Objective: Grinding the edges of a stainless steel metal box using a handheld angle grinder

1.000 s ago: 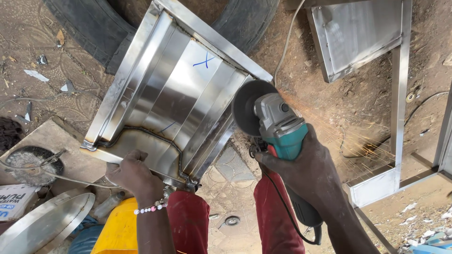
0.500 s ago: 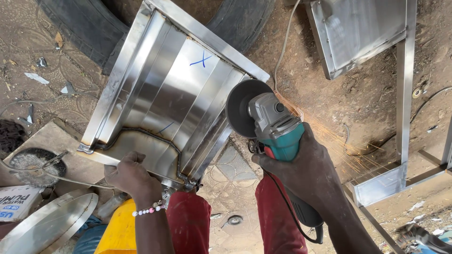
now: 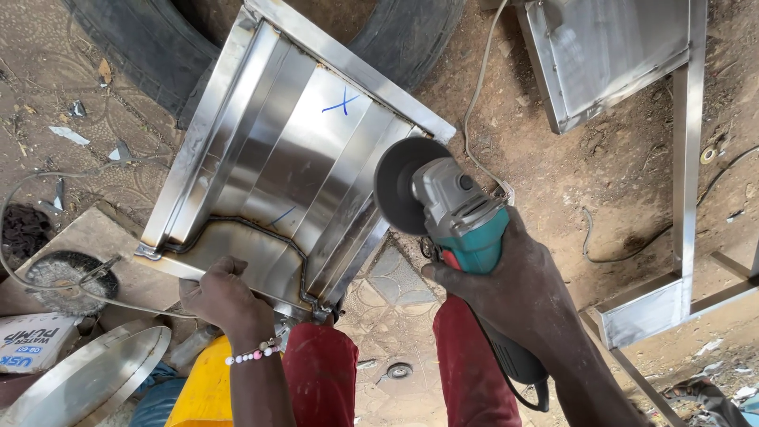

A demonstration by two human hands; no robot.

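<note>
A folded stainless-steel sheet panel (image 3: pixel 292 150) with a blue cross mark leans on a black tyre (image 3: pixel 142 47). My left hand (image 3: pixel 224 296) grips the panel's near lower edge, beside a dark weld seam. My right hand (image 3: pixel 514 289) holds a teal and grey angle grinder (image 3: pixel 458 213). Its dark disc (image 3: pixel 399 183) sits at the panel's right edge. A bead bracelet circles my left wrist. My red trouser legs show below.
A second steel panel and frame (image 3: pixel 624 63) lie on the dirt at the right. Cables (image 3: pixel 474 95) run across the ground. A wire brush wheel (image 3: pixel 67 277), a round metal lid (image 3: pixel 87 375) and a yellow container (image 3: pixel 205 391) sit at lower left.
The grinder has shifted slightly left against the panel's right edge. Sparks seen on the ground at right earlier are gone. My left hand stays on the panel.
</note>
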